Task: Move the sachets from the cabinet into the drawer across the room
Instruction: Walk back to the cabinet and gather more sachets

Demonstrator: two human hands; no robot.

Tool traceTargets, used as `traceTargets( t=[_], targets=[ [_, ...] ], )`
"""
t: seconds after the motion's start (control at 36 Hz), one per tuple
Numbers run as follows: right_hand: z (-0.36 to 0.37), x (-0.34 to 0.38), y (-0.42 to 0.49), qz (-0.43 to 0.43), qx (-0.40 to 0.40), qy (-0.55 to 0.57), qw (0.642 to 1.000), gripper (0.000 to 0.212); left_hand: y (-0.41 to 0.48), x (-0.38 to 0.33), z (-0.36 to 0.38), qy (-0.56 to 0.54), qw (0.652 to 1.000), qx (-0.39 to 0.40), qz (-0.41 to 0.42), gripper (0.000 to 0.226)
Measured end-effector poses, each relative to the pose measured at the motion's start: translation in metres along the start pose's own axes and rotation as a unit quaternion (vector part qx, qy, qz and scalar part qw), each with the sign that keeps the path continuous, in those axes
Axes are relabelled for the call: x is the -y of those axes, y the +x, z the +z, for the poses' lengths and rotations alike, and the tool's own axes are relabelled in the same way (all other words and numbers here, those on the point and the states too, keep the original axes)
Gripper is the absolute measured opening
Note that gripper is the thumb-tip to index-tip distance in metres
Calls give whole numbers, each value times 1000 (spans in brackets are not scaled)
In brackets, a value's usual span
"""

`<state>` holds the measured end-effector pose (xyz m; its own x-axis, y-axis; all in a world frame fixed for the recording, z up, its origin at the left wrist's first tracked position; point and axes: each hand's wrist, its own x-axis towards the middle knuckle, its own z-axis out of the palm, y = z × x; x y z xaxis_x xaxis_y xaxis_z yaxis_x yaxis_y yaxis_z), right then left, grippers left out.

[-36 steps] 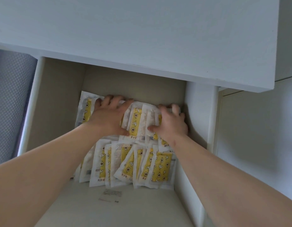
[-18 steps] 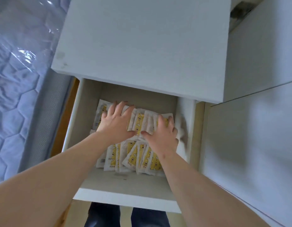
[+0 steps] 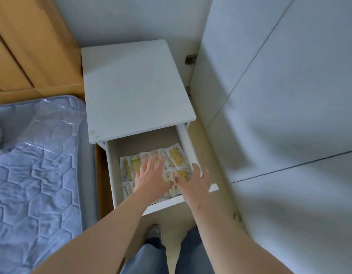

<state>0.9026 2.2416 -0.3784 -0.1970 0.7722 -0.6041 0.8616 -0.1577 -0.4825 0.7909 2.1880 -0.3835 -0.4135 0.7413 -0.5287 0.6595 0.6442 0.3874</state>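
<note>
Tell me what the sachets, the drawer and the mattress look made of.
Sachets: probably plastic or coated paper, white with yellow print. Drawer: matte white board, painted or laminated, flat square edges. Mattress: blue quilted fabric under clear, glinting plastic film.

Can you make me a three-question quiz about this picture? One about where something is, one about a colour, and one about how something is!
1. Where are the sachets? A on the bed; B in the drawer; C on the floor.
2. What colour is printed on the white sachets? A yellow; B red; C green.
3. How is the drawer? A shut; B pulled open; C lifted right out.
Answers: 1 B, they lie inside it under the left hand and right hand; 2 A, yellow panels show; 3 B, it sticks out from the nightstand, inside showing.
</note>
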Motion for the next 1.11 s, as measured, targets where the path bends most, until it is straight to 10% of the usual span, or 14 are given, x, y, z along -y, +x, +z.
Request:
traceTargets(
  t=[0.36,0.69,1.11],
  targets=[
    [-41,-129,-148,171,-132,215,952,68,-123,-93,55,56,981,88,162,73],
    [-50,-319,-317,310,-292,386,818,64,-294,-210,203,170,886,185,391,69],
    [-10,-561,-570,446,-490,576,478,55,-607,-276,438,292,667,343,593,59]
  ],
)
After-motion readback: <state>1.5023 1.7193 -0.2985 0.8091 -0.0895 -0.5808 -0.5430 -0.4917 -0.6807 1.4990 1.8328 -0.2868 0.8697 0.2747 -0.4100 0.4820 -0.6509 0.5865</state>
